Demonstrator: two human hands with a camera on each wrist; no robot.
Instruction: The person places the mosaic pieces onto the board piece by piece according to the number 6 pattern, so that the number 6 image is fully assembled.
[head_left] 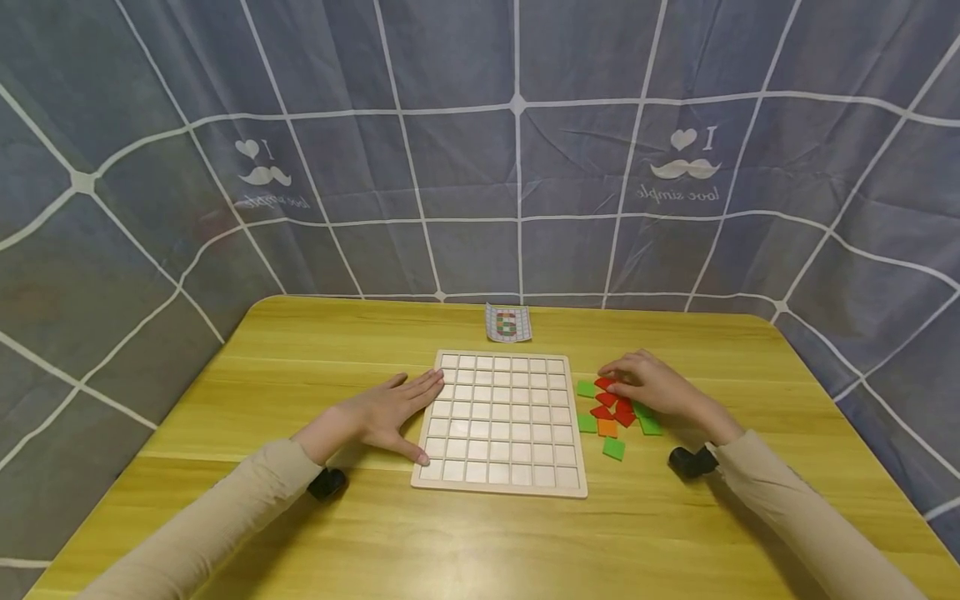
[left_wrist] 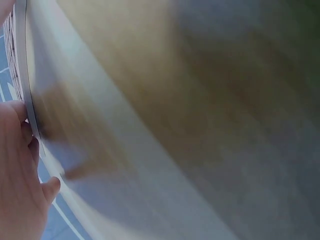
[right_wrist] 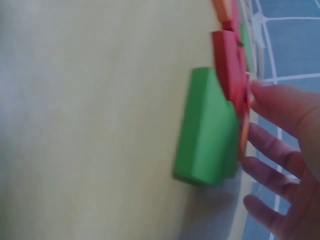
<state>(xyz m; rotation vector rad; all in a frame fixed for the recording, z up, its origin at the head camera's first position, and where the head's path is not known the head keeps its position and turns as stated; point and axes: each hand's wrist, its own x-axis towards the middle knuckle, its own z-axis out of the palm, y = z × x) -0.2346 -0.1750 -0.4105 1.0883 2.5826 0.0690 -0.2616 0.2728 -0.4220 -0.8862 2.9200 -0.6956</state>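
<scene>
A pale wooden board divided into square cells lies mid-table. My left hand rests at its left edge with fingers spread, fingertips and thumb on the rim; the left wrist view shows the same hand at the table's level. Right of the board is a loose group of flat pieces: several red pieces, an orange square and several green squares. Over the group's far side hangs my right hand, thumb and fingers apart, touching or nearly touching a red piece. Its palm hides some pieces.
A small printed card with a coloured grid pattern stands behind the board. The yellow wood table ends at a grey-blue curtain with white lines. Black devices sit at both wrists.
</scene>
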